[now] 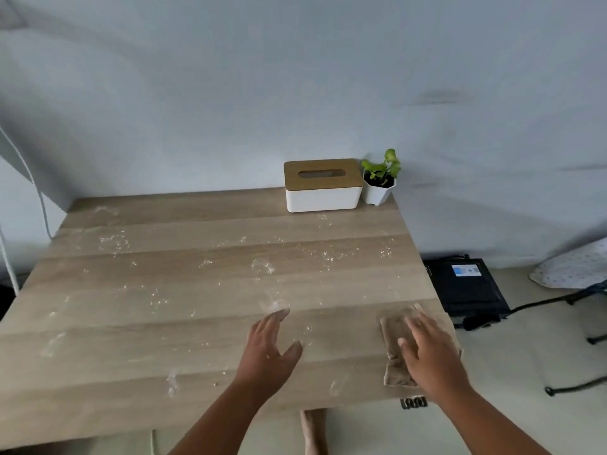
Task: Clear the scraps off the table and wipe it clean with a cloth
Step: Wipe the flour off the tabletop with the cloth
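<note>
The wooden table point(203, 330) is strewn with small white scraps and crumbs point(262, 266), spread from the far left to the right side. A folded beige cloth point(392, 343) lies near the table's front right corner. My right hand point(430, 353) rests flat on the cloth with its fingers straight, covering its right part. My left hand point(271, 348) is held open over the table's front middle, fingers extended and thumb spread, with nothing in it. Some scraps lie just beyond its fingertips.
A white tissue box with a wooden lid point(323, 185) and a small potted plant point(381, 180) stand at the table's far right edge against the wall. On the floor to the right lie a black device point(466, 287) and cables. A white cord point(29, 178) hangs at left.
</note>
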The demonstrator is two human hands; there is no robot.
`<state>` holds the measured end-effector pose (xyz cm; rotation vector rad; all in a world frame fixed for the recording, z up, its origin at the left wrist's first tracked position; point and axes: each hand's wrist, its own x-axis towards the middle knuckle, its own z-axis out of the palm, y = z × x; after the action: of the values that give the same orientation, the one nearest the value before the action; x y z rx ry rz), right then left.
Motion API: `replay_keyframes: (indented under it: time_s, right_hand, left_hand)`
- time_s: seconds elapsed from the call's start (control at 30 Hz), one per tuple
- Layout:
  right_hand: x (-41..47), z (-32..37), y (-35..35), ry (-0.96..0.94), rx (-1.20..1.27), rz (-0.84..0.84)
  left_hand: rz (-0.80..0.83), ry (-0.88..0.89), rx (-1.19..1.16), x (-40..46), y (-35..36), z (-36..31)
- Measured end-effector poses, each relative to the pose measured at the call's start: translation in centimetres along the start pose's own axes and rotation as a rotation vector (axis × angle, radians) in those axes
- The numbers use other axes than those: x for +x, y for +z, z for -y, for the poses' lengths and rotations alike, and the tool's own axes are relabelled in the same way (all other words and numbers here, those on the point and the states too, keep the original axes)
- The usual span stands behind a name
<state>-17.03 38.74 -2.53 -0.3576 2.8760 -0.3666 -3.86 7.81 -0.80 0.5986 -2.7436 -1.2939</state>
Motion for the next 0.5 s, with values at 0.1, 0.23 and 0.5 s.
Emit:
replay_keyframes:
  time_s: [0.1,0.23,0.5]
  right_hand:
    - [-2.4,-1.8,1.1,-0.027,-0.175,0.134]
    - [-3.2,-1.6,1.2,-0.049,-0.248,0.153]
    - [-2.2,-0.6,0.8,-0.054,-0.159,0.077]
  left_hand:
    - [0.044,0.087,0.097,-3.0,1.7,0.9]
    - [0.043,0.155,0.17,-5.2,3.8,1.2]
    - [-0.039,0.121,0.349,-3.7,7.3,0.6]
